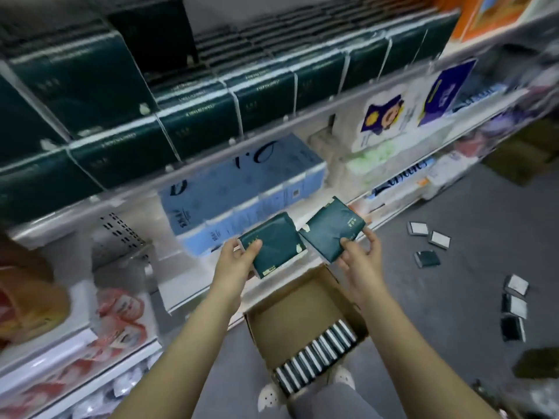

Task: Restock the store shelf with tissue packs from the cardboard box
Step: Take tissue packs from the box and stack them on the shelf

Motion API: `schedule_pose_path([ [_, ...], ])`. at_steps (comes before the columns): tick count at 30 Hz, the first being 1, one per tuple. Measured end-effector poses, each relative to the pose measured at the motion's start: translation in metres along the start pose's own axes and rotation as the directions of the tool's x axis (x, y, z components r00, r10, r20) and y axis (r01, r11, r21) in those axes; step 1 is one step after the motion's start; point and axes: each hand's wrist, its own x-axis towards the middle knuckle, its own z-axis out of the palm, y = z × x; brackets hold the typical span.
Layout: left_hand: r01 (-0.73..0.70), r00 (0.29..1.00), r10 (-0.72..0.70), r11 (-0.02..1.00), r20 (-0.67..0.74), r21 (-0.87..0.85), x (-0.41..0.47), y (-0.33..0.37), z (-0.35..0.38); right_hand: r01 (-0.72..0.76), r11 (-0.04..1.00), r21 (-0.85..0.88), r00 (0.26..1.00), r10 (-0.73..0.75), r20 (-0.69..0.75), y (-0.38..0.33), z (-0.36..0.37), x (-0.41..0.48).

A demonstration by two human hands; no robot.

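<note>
My left hand (234,260) grips a dark green tissue pack (273,243) by its lower left corner, thumb on top. My right hand (361,252) pinches a second dark green tissue pack (328,229) at its lower right corner. Both packs are held side by side above the open cardboard box (290,300), which stands on the floor and holds a row of several green packs (317,352) on edge. The store shelf (272,140) above carries rows of the same dark green packs (199,116) behind a clear front rail.
Light blue tissue bundles (242,189) sit on the lower shelf behind my hands. Red and white packs (121,309) fill the shelves at lower left. Several loose packs (428,246) lie scattered on the grey floor at the right. More printed tissue bags (384,116) hang farther right.
</note>
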Motion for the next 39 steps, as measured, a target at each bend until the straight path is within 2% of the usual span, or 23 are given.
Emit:
schedule_pose_path([
  [8, -0.181, 0.982, 0.180, 0.984, 0.047, 0.001, -0.032, 0.059, 0.019, 0.071, 0.997, 0.034, 0.991, -0.075, 0.108, -0.071, 0.014, -0.008],
  [14, -0.309, 0.949, 0.308, 0.951, 0.066, 0.008, -0.057, 0.110, 0.038, 0.178, 0.982, -0.059, 0.965, -0.162, 0.206, -0.133, 0.023, -0.004],
  [18, -0.411, 0.911, 0.410, 0.910, 0.036, 0.045, -0.070, 0.145, 0.049, 0.318, 0.944, -0.091, 0.909, -0.277, 0.311, -0.183, 0.030, -0.003],
  [23, -0.532, 0.840, 0.539, 0.841, -0.066, 0.103, -0.089, 0.185, 0.044, 0.322, 0.947, 0.007, 0.826, -0.284, 0.487, -0.229, 0.048, 0.001],
  [28, -0.617, 0.733, 0.666, 0.737, -0.139, 0.276, -0.110, 0.222, 0.020, 0.366, 0.931, -0.015, 0.728, -0.276, 0.627, -0.251, 0.091, -0.004],
  [32, -0.670, 0.625, 0.753, 0.653, -0.205, 0.354, -0.120, 0.258, -0.019, 0.517, 0.854, -0.058, 0.616, -0.324, 0.718, -0.264, 0.132, -0.007],
  [35, -0.695, 0.561, 0.790, 0.612, -0.247, 0.378, -0.119, 0.278, -0.054, 0.662, 0.740, -0.116, 0.530, -0.353, 0.771, -0.270, 0.165, -0.003],
  [39, -0.689, 0.544, 0.790, 0.614, -0.285, 0.386, -0.109, 0.297, -0.099, 0.805, 0.559, -0.198, 0.445, -0.347, 0.826, -0.266, 0.214, 0.003],
])
